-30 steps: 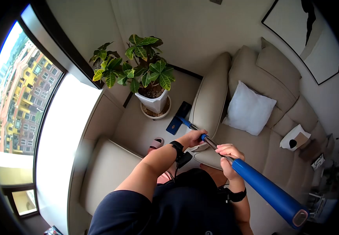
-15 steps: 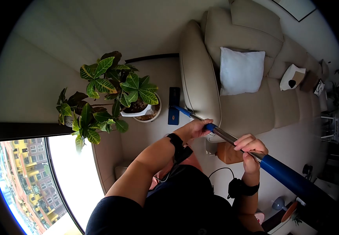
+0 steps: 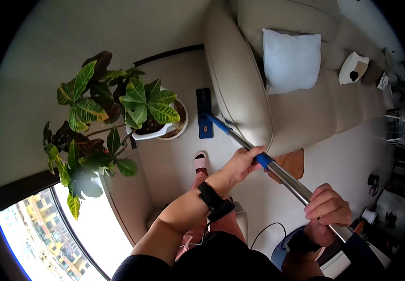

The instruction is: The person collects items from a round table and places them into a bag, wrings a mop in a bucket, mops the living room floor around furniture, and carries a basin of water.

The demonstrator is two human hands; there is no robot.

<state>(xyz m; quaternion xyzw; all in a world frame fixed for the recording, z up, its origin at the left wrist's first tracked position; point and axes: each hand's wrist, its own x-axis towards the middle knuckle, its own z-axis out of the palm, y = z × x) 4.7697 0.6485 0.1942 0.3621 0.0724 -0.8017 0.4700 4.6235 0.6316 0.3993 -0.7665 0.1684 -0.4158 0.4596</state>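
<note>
both our hands are wrapped round the pole [image 3: 289, 178]: our left hand [image 3: 242, 165] grips by the blue collar [image 3: 264, 160], our right hand [image 3: 328, 207] lower down. it slants from near right to far left, and there's the flat head [image 3: 205, 127] on the floor [image 3: 172, 161], left hand nearer! potted plant [image 3: 141, 104] crowding its left, sofa arm [image 3: 240, 82] its right, slippered foot [image 3: 201, 161] just this side.

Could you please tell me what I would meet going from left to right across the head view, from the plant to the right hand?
Potted plant → flat blue mop head → left hand → right hand.
</note>
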